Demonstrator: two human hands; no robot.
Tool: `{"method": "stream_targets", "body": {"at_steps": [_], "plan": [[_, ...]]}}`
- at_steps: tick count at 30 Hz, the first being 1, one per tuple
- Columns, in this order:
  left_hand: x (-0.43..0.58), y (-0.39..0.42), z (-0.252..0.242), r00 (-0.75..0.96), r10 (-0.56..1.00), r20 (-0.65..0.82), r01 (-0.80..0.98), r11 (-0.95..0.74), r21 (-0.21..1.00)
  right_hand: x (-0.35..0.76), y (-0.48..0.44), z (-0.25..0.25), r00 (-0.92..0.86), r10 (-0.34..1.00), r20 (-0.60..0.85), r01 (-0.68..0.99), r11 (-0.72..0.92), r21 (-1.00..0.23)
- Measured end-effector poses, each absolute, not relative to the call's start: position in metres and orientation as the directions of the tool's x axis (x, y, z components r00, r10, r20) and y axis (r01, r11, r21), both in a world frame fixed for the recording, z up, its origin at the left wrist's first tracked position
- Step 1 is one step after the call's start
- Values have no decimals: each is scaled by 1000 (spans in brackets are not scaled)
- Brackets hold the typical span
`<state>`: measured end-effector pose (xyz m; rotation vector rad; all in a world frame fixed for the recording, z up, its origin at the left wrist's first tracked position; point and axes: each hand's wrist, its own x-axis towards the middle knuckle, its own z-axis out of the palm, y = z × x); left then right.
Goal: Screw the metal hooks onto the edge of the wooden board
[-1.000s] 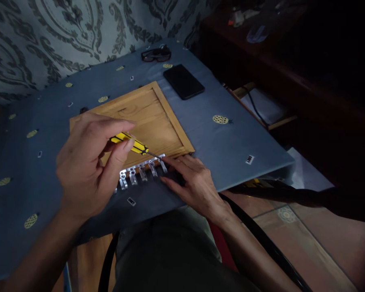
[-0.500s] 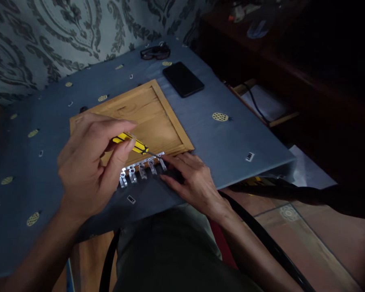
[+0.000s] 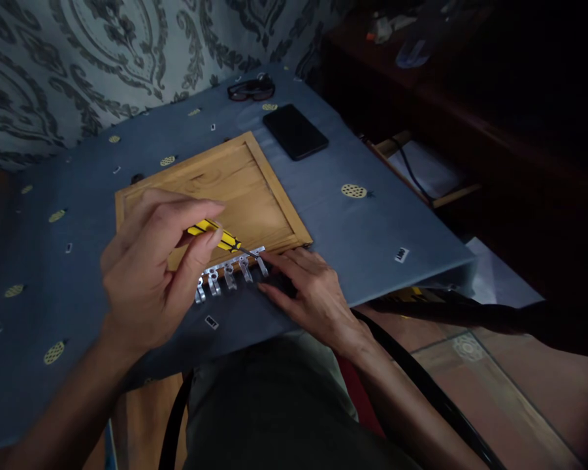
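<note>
My left hand point(image 3: 151, 267) is closed around a yellow-and-black screwdriver point(image 3: 218, 236), thumb and index finger on its handle. Its thin shaft slants down to the right, and the tip meets the right end of a shiny metal hook rail point(image 3: 229, 266). Several hooks hang from this rail, which lies along the near edge of a framed wooden board point(image 3: 235, 189). At the board's near right corner, my right hand point(image 3: 311, 287) steadies the rail's end and the board edge, index finger by the screwdriver tip. The thumb is lower and apart; the other fingertips are partly hidden.
A black phone point(image 3: 295, 132) and folded glasses point(image 3: 251, 89) lie beyond the board on the blue tablecloth point(image 3: 382, 241). To the right are a dark cabinet point(image 3: 451, 98) and an open drawer point(image 3: 431, 170). A patterned wall point(image 3: 112, 59) borders the far side.
The view has shifted slightly. My left hand and the screwdriver handle have moved a little to the right and down; the tip stays at the rail's right end. My right hand has hardly moved.
</note>
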<state>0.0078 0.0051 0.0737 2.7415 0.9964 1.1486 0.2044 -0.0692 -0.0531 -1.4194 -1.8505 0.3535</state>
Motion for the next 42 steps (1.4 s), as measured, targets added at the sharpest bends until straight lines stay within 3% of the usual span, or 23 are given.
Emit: {"method": "stream_targets", "body": {"at_steps": [19, 21, 26, 29, 34, 38, 42], "plan": [[7, 2, 75, 560, 569, 602, 557, -797, 234, 204, -70, -55, -78, 916, 394, 702, 331, -630], [8, -1, 72, 521, 601, 606, 550, -779, 300, 204, -69, -54, -82, 907, 412, 696, 348, -628], [20, -11, 62, 327, 754, 570, 445, -654, 611, 204, -69, -50, -87, 898, 430, 683, 369, -630], [27, -14, 60, 318, 778, 542, 427, -628, 651, 205, -69, -48, -73, 902, 426, 668, 361, -650], [27, -7, 54, 346, 756, 556, 450, -654, 609, 205, -72, -47, 21, 896, 443, 573, 353, -740], [25, 1, 52, 437, 594, 675, 423, -798, 429, 209, -68, -34, 119, 904, 412, 416, 331, -847], [29, 7, 59, 451, 524, 723, 471, -827, 306, 216, -48, -7, -30, 906, 423, 294, 412, -862]]}}
